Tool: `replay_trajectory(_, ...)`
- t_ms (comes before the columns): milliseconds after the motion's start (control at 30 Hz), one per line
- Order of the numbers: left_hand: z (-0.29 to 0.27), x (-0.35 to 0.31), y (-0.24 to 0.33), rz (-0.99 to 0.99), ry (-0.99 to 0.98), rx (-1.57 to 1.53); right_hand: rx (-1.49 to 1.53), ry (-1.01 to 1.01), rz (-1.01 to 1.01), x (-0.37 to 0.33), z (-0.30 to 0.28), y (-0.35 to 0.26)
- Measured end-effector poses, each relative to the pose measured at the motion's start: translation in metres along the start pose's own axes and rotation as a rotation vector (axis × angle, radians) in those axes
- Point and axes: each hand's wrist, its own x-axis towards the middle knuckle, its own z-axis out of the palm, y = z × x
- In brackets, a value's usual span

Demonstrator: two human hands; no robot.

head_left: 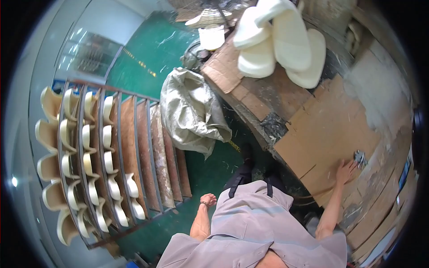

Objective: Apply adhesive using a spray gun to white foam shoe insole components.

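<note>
My right hand point(345, 172) reaches over the cardboard-covered bench point(321, 138), its fingers stretched out. Its fingertips are at a small cluster of silvery metal pieces point(360, 159); whether they touch it I cannot tell. Beside my body, over the green floor, my left hand point(208, 199) hangs with its fingers loosely curled and nothing visible in them. A dark band circles that wrist. Farther along the bench lies a stack of cream-coloured, slipper-shaped foam pieces point(291, 40), well beyond both hands.
On the left stands a metal rack point(147, 152) with sloping boards, several holding curved cream pieces point(111, 185). A crumpled pale sack point(190, 109) fills the gap between rack and bench. Behind it are a white container point(211, 38) and a wire-guarded fan point(216, 18).
</note>
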Motion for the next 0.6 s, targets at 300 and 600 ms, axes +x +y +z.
replay_trajectory(300, 0.008, 0.02, 0.063, 0.176, -0.083, 0.041, 0.59, -0.285, -0.445, -0.125, -0.069, -0.221)
replay_trajectory(600, -0.036, 0.112, 0.141, 0.176, -0.177, -0.004, 0.72, -0.755, -0.664, -0.203, -0.12, -0.426)
